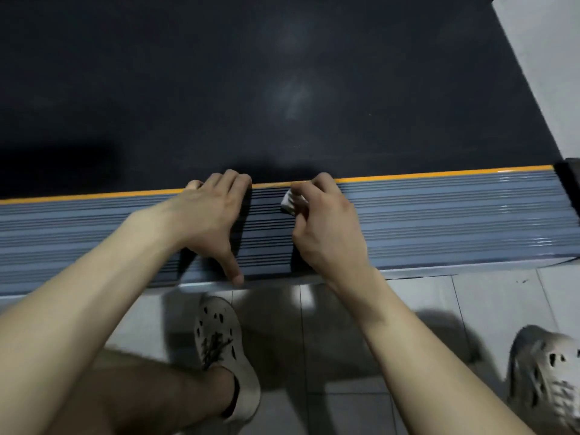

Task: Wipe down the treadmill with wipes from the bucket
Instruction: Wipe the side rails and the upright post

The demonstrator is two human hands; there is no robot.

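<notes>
The treadmill fills the upper view: a dark belt (282,89), a thin yellow stripe (439,174) and a ribbed grey side rail (455,221) running left to right. My left hand (213,218) rests flat on the rail with fingers spread, fingertips at the belt's edge and thumb at the rail's near lip. My right hand (326,227) is on the rail beside it, fingers curled round a small bunched white wipe (290,202), pressing it onto the ribs. Most of the wipe is hidden under the fingers. The bucket is not in view.
Pale floor tiles (470,299) lie below the rail. My two feet in grey perforated clogs stand there, one (226,350) under my hands and one (546,375) at the right edge. A dark end cap (569,180) closes the rail at the right.
</notes>
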